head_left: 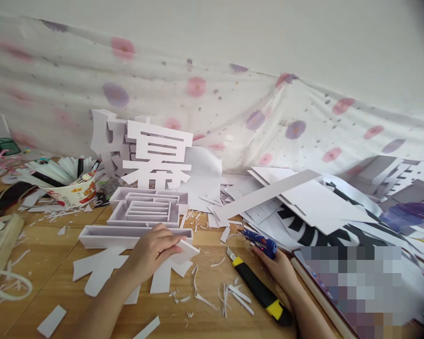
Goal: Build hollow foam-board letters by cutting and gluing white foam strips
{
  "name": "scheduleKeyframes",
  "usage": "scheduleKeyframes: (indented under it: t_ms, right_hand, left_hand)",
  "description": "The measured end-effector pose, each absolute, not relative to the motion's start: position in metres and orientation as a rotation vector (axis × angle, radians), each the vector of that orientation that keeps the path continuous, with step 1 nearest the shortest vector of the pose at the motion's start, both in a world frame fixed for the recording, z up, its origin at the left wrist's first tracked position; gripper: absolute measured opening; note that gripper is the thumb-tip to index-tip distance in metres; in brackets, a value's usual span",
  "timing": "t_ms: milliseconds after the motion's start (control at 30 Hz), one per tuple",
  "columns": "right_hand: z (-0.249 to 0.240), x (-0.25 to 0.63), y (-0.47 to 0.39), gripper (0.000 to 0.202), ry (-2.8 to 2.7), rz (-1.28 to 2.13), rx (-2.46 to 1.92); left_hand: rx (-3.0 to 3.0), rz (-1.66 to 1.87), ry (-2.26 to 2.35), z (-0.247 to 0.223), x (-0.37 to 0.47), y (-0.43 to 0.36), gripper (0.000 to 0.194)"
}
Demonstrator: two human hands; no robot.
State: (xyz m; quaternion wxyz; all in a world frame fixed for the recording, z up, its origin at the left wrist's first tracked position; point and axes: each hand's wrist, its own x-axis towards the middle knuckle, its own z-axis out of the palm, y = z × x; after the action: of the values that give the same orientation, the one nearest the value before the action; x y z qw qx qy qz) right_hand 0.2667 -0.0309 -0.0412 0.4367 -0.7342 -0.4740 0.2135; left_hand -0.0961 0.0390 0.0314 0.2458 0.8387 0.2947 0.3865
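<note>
My left hand (154,247) pinches a small white board strip (188,247) between thumb and fingers, low over the near part of a white foam-board character (127,238). That character lies on the table; its upper strokes have raised walls, while its lowest strokes are flat. In my right hand (276,264) is a blue hot glue gun (257,241), its nozzle pointing left and a small red light showing. A black and yellow utility knife (257,287) rests on the table between my forearms.
Behind stands a finished-looking white character (159,155). At left is a paper cup (72,193) full of pens. White boards (311,202) and paper pile up at right, near a pixelated flat object (367,292). Paper scraps (236,296) litter the wooden table (56,261).
</note>
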Motion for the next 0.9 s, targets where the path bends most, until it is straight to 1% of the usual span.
scheduleKeyframes:
  t_ms: [133, 200, 267, 300, 333, 367, 400, 433, 467, 533, 600, 633, 733, 800, 900]
  right_hand:
    - [-0.037, 0.269, -0.032, 0.046, -1.274, 0.404, -1.883]
    - [-0.025, 0.267, -0.038, 0.059, -1.316, 0.167, -1.902]
    - [-0.007, 0.259, -0.048, 0.071, -1.304, -0.178, -1.920]
    - [0.004, 0.252, -0.054, 0.072, -1.319, -0.319, -1.902]
    - [0.015, 0.241, -0.059, 0.067, -1.355, -0.405, -1.853]
    - [0.026, 0.228, -0.064, 0.056, -1.468, -0.407, -1.775]
    - [0.035, 0.213, -0.067, 0.041, -1.626, -0.318, -1.669]
    - [0.041, 0.197, -0.067, 0.029, -1.821, -0.165, -1.569]
    - [0.046, 0.180, -0.066, 0.021, -1.982, 0.006, -1.514]
    - [0.046, 0.148, -0.058, 0.017, -2.112, 0.209, -1.456]
    - [0.038, 0.123, -0.048, 0.014, -2.133, 0.232, -1.430]
    - [0.033, 0.114, -0.042, 0.003, -2.136, 0.218, -1.434]
    - [0.017, 0.101, -0.032, 0.022, -2.136, 0.154, -1.438]
    - [0.009, 0.099, -0.029, 0.023, -2.118, 0.122, -1.436]
    - [-0.003, 0.097, -0.027, 0.020, -2.071, 0.101, -1.448]
  left_hand:
    - [2.414, 0.972, 0.745, 0.033, -0.097, 0.039, 0.023]
    - [2.488, 0.933, 0.718, 0.035, -0.097, 0.039, 0.022]
    - [2.586, 0.869, 0.679, 0.039, -0.097, 0.040, 0.021]
    - [2.638, 0.828, 0.658, 0.042, -0.096, 0.040, 0.021]
    - [2.687, 0.779, 0.642, 0.045, -0.095, 0.040, 0.020]
    - [2.729, 0.725, 0.630, 0.049, -0.092, 0.040, 0.019]
    - [2.762, 0.672, 0.620, 0.053, -0.089, 0.041, 0.018]
    - [2.792, 0.618, 0.608, 0.057, -0.086, 0.041, 0.016]
    - [2.819, 0.566, 0.593, 0.061, -0.082, 0.041, 0.013]
    - [2.873, 0.480, 0.553, 0.065, -0.073, 0.042, 0.010]
    - [2.929, 0.433, 0.517, 0.066, -0.066, 0.044, 0.006]
    - [2.960, 0.427, 0.502, 0.065, -0.064, 0.045, 0.005]
    - [3.019, 0.453, 0.477, 0.061, -0.064, 0.048, 0.004]
    - [2.976, 0.538, 0.498, 0.060, -0.070, 0.050, 0.005]
    - [2.795, 0.823, 0.614, 0.061, -0.085, 0.053, 0.015]
